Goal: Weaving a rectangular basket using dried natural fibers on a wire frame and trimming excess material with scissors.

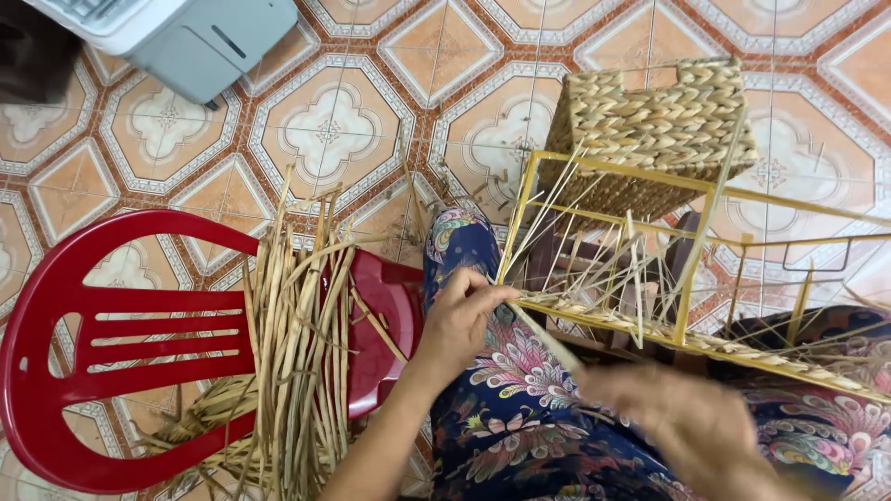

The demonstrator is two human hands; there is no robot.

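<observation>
My left hand [459, 320] pinches one end of a reed [543, 336] slanting down-right to my blurred right hand [687, 417], grip unclear, just below the frame [691, 278].

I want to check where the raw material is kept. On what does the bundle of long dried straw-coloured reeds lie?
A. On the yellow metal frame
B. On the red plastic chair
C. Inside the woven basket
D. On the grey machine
B: the bundle of long dried straw-coloured reeds lies across the seat of the red plastic chair, its ends hanging over the edge toward the patterned tile floor.
</observation>
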